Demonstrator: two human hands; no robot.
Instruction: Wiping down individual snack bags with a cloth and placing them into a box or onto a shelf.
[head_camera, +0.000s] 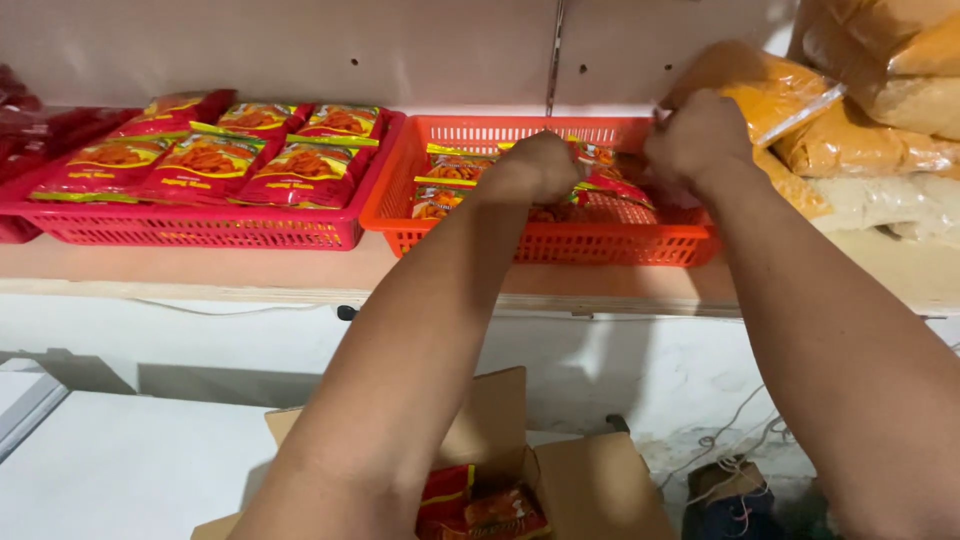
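Open brown cardboard box (560, 480) below — both hands (535, 165) (700, 135), fingers closed on red snack packets (610, 185), best laid flat in the orange plastic basket (600, 245) at the shelf's front edge.

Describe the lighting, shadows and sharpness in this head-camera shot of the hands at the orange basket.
Head view: even, soft indoor light; the forearms cast a shadow on the white wall under the shelf. The left hand and right hand are slightly motion-soft over the orange basket; the packets in the red basket show mild glare. The bags top right look washed out.
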